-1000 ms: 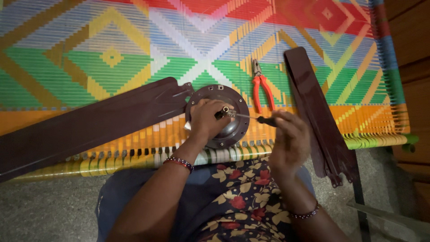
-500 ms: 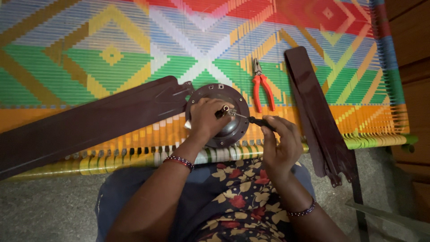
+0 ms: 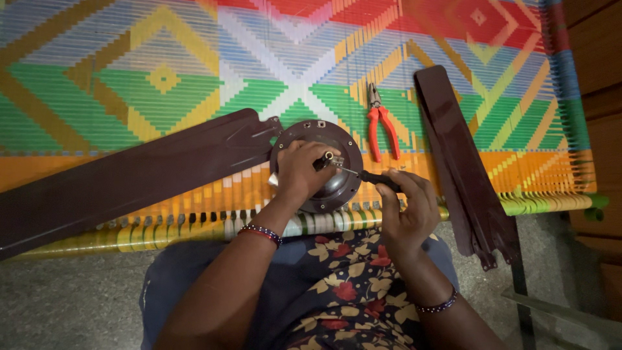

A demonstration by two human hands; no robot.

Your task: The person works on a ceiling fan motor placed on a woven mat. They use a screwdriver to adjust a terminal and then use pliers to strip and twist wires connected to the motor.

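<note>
Both forearms rise from the bottom of the frame toward its middle. The left hand [image 3: 299,170] sits just left of centre, back of the hand up, fingers curled downward and closed in a grip, thumb toward the right. A beaded band circles the left wrist. The right hand [image 3: 405,209] lies right of centre and lower, fingers folded into a closed pinch at its upper left. A dark beaded band rings the right wrist near the lower right.
</note>
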